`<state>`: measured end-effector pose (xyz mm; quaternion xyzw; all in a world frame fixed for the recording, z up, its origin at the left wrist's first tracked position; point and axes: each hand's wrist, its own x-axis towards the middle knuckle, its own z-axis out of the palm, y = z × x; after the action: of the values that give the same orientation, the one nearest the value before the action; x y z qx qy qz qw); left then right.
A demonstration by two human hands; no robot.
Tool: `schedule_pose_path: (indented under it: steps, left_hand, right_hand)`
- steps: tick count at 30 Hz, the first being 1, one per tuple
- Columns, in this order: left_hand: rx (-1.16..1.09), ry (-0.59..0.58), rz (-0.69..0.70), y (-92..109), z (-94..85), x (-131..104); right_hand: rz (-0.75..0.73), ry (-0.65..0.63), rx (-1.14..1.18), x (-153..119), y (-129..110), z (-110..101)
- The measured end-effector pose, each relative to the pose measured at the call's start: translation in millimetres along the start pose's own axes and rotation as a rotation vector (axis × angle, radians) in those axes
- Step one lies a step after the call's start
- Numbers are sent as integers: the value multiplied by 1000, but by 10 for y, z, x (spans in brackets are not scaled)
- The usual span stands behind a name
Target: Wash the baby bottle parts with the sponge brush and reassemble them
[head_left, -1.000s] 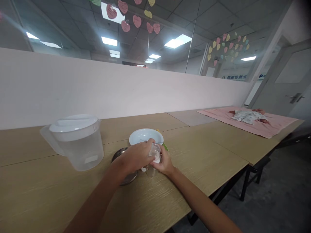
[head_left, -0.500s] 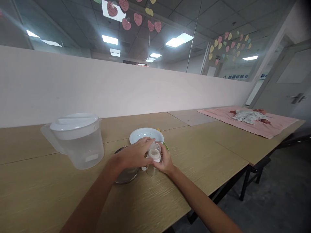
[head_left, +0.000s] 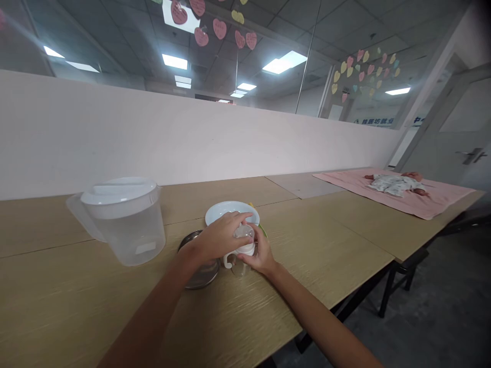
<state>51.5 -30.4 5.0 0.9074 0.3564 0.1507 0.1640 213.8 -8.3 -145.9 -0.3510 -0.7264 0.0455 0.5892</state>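
A clear baby bottle [head_left: 241,267] with a white collar, a domed see-through cap and a white side handle stands upright on the table. My left hand [head_left: 222,236] grips the cap from the left, thumb across its front and fingers over its far side. Around the collar from the right, my right hand [head_left: 264,254] is closed. Behind the hands sits a white bowl [head_left: 215,212], partly covered by my left hand. A round metal dish [head_left: 201,278] lies under my left wrist, left of the bottle.
On the left stands a large lidded plastic pitcher [head_left: 132,235]. Something green and yellow [head_left: 263,230] shows behind my right hand. A doll [head_left: 395,184] lies on a pink cloth [head_left: 425,207] at the far right. A white wall [head_left: 192,138] runs behind the table [head_left: 326,245].
My left hand has shifted on the cap, its thumb now higher and across the front. More of the bottle's white handle shows. My right hand stays at the collar.
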Motion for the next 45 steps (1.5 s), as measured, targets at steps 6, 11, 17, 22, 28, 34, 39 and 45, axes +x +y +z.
schedule_pose_path:
  steps: [6,11,17,22,28,34,39,45]
  left_hand:
    - [-68,-17,29,-28,-27,-24]
    - [-89,-27,42,-15,-44,-34]
    - [-107,-40,99,-30,-66,-37]
    - [-115,-28,126,-73,-44,-22]
    - [-127,-11,85,-57,-39,-19]
    - [-94,30,49,3,-30,-10]
    - [-88,40,47,22,-28,-2]
    - [-125,41,39,3,-29,3]
  right_hand:
    - [22,11,-8,-7,11,13]
    - [2,31,8,-8,12,20]
    - [38,38,1,-15,4,20]
    - [52,37,9,-16,-4,18]
    - [73,18,29,-11,-18,12]
    - [59,35,23,0,-42,11]
    - [58,31,36,5,-43,13]
    - [48,38,71,-1,-34,26]
